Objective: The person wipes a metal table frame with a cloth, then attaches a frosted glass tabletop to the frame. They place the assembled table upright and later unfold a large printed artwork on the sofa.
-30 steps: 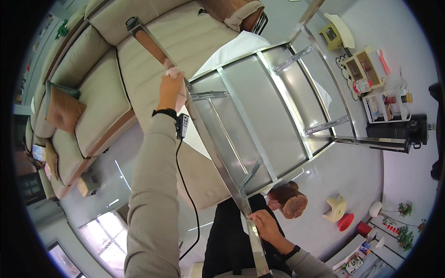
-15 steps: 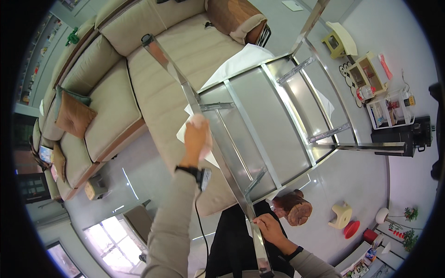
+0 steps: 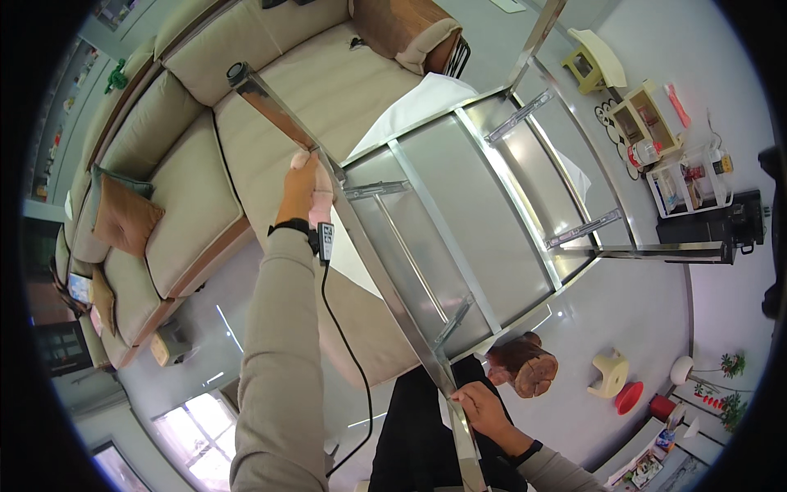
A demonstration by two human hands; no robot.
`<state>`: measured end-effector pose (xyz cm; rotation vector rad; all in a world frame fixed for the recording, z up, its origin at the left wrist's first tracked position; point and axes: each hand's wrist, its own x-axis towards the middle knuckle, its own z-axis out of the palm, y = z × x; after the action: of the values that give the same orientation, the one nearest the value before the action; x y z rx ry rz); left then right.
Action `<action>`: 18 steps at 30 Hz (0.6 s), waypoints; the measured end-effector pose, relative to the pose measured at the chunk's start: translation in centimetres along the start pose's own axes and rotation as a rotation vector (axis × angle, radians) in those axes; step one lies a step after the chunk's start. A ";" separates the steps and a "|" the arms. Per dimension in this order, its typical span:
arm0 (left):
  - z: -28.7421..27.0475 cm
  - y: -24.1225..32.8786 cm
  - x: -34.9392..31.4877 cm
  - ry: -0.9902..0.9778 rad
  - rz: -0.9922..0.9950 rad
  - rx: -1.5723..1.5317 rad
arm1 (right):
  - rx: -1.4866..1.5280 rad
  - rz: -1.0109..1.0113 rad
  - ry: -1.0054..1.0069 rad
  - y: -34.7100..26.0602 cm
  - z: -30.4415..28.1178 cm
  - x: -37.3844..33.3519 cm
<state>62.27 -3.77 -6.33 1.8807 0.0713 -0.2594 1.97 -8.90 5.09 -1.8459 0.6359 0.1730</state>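
Observation:
A metal folding table (image 3: 484, 221) has its silvery underside, braces and legs turned toward me. My left hand (image 3: 301, 187) is closed around a pale pink cloth (image 3: 321, 203), pressed to the long shiny leg (image 3: 373, 275) near its upper part. Lower on that same leg, close to my lap, my right hand (image 3: 484, 408) grips the metal with the fingers curled over it. White sheeting (image 3: 414, 105) shows behind the table's far edge and beside the leg.
A beige sofa (image 3: 279, 123) runs behind and left, with a brown cushion (image 3: 127, 215). A wooden stump (image 3: 525, 366) stands close by the table's near corner. Right are a yellow stool (image 3: 608, 373), a red basin (image 3: 629, 398) and a white storage basket (image 3: 690, 187). A black cable (image 3: 361, 377) hangs from my left wrist.
My left hand with the cloth has slid up along the leg, away from me and to the left. My right hand keeps its hold on the lower leg.

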 end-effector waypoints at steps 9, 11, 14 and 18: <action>0.9 -1.1 -24.1 0.053 0.034 0.439 | -0.052 -0.046 0.012 0.1 -0.2 -0.2; 0.7 -1.5 -29.5 0.007 0.090 0.491 | -0.089 -0.020 -0.018 0.4 -0.2 -0.3; 0.2 -2.7 -36.5 -0.067 0.175 0.531 | -0.072 -0.051 -0.023 1.2 0.0 -0.4; -3.2 -5.7 -44.0 -0.343 -0.033 0.429 | -0.114 -0.103 -0.001 1.9 -0.1 -0.2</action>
<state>18.83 4.65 -1.26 2.2305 -0.2017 -0.6583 0.82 -9.34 3.66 -1.9837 0.5382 0.1441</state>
